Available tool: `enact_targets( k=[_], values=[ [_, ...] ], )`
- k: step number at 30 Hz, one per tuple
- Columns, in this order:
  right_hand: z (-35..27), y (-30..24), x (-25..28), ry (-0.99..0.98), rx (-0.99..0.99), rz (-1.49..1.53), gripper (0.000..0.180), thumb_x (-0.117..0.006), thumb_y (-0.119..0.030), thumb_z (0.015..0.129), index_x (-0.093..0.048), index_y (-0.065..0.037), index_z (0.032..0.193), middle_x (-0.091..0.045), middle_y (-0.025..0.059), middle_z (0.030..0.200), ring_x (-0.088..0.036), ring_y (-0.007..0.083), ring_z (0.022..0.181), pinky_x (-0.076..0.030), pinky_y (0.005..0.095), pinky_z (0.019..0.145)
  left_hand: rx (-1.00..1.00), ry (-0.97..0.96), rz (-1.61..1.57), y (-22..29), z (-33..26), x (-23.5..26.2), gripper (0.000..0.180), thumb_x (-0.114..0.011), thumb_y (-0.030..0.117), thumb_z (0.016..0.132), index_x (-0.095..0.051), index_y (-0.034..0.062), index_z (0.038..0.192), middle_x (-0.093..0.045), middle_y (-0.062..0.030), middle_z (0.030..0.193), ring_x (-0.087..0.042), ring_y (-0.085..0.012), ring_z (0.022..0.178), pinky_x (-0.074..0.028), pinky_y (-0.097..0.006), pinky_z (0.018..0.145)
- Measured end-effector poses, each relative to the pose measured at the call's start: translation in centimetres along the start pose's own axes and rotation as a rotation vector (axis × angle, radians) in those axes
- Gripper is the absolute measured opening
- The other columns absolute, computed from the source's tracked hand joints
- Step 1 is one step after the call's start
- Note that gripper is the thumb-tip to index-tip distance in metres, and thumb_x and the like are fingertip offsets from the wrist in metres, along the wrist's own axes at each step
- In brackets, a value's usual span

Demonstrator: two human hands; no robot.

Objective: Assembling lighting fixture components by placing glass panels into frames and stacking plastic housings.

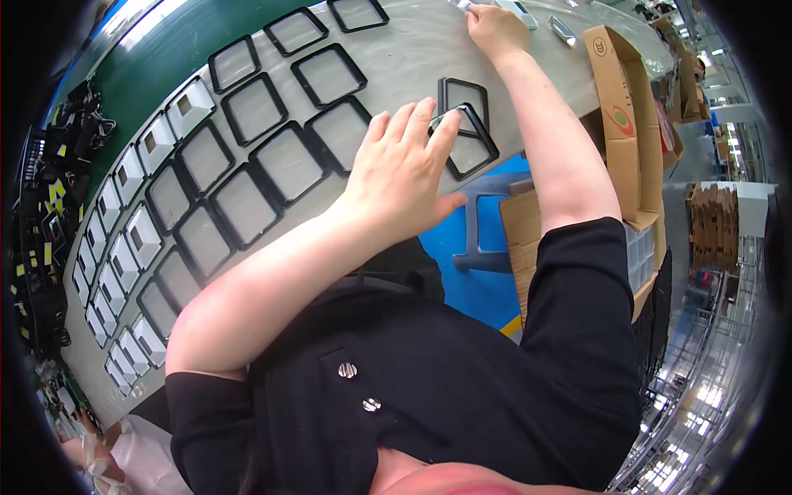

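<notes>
My left hand (400,172) is open, palm down, its fingers stretched out and its thumb apart. Its fingertips are beside two overlapping black rectangular frames (473,167) at the table's near edge. Farther off, my right hand (500,35) is closed on a small white piece (463,4), cut off by the top of the picture. A pale, flat item (518,12) lies just beyond that hand. To the left, black rectangular frames (254,107) lie in rows, and several at the far left hold white square parts (155,142).
The grey table (412,58) curves away to the left. An open cardboard box (620,124) stands right of my right arm, close to a small silvery packet (563,31). A blue plastic stool (487,223) is below the near edge. Another person's hand (91,458) shows at lower left.
</notes>
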State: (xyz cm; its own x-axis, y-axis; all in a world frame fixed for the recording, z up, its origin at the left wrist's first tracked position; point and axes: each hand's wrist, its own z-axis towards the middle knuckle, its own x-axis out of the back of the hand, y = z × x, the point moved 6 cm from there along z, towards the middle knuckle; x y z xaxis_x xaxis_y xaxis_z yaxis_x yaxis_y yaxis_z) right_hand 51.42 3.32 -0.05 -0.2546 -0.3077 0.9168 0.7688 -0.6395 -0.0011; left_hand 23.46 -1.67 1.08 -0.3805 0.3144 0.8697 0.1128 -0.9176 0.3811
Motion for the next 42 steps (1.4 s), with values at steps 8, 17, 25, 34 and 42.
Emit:
enact_targets(
  k=[8,17,25,34,42],
  values=[
    [-0.9,5.7,2.6,0.166,-0.113,0.575,0.026,-0.07,-0.033,0.079,-0.073,-0.009,0.089,-0.07,0.0164,0.096,-0.067,0.0295,0.092,-0.053,0.0372,0.079,0.083,-0.227,0.006,1.6,3.6,-2.1,0.088,-0.078,0.039,0.07,-0.038,0.0053,0.141,-0.052,-0.02,0.127,-0.048,-0.0313,0.121,-0.038,-0.04,0.103],
    [-16.7,-3.2,10.3,-0.618,-0.217,1.531,0.03,-0.068,-0.012,0.087,-0.06,0.0,0.113,-0.066,0.0028,0.084,-0.06,0.0069,0.071,-0.042,0.0181,0.06,0.079,0.222,-0.254,-1.6,-2.5,4.7,0.089,-0.074,0.015,0.067,-0.028,0.0006,0.141,-0.051,-0.0215,0.12,-0.046,-0.0393,0.118,-0.041,-0.044,0.101],
    [-21.5,-12.6,11.9,-0.74,-0.073,1.622,0.032,-0.061,0.0,0.088,-0.05,0.001,0.118,-0.057,0.0006,0.083,-0.056,0.0036,0.072,-0.045,0.0175,0.064,0.048,0.316,-0.248,-2.0,-9.8,9.3,0.104,-0.078,0.003,0.056,-0.024,0.0008,0.145,-0.046,-0.0177,0.131,-0.051,-0.0287,0.121,-0.042,-0.038,0.102],
    [-22.4,-18.1,12.1,-0.969,-0.172,1.883,0.048,-0.062,-0.002,0.087,-0.039,0.002,0.128,-0.062,0.0057,0.091,-0.062,0.0115,0.082,-0.052,0.0255,0.075,-0.032,0.397,-0.278,-2.7,-12.8,11.0,0.115,-0.085,0.011,0.058,-0.013,0.0002,0.148,-0.04,-0.0232,0.136,-0.047,-0.0316,0.125,-0.041,-0.044,0.102],
    [-23.4,-19.4,11.5,-1.038,-0.256,1.823,0.059,-0.066,-0.006,0.083,-0.038,-0.003,0.135,-0.061,0.0068,0.092,-0.061,0.0127,0.08,-0.05,0.0242,0.07,0.03,0.346,-0.242,-3.5,-13.7,10.9,0.12,-0.088,0.017,0.058,-0.011,0.0022,0.149,-0.041,-0.0261,0.134,-0.048,-0.0318,0.122,-0.042,-0.042,0.101]
  ],
)
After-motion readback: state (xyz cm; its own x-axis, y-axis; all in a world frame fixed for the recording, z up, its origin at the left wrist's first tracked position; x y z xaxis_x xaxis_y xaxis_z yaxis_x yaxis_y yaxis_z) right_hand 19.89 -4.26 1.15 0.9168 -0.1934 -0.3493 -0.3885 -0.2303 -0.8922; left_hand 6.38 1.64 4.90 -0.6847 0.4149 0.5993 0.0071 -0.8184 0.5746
